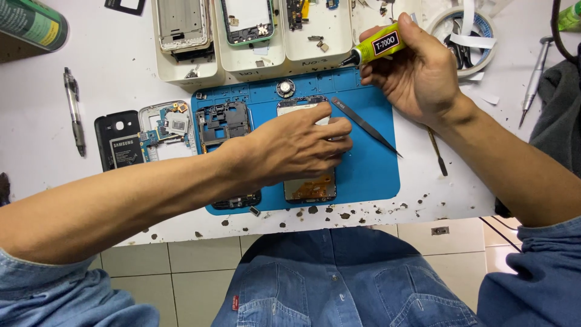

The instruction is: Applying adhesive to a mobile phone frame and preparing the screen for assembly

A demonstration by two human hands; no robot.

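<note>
While left hand (296,145) presses flat, fingers together, on phone screen assembly (310,181) mid blue mat (369,169), right hand (417,72) pinches yellow-green glue tube (378,45) over mat's top edge.

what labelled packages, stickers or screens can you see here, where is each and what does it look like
Glue tube: held in the right hand, top centre; yellow-green with a dark label patch and black nozzle.
Can: top left corner, lying down; green with a yellow label band.
Phone back cover: left of the blue mat; black, with a grey sticker.
Phone screen part: under the left hand; face hidden.
</note>
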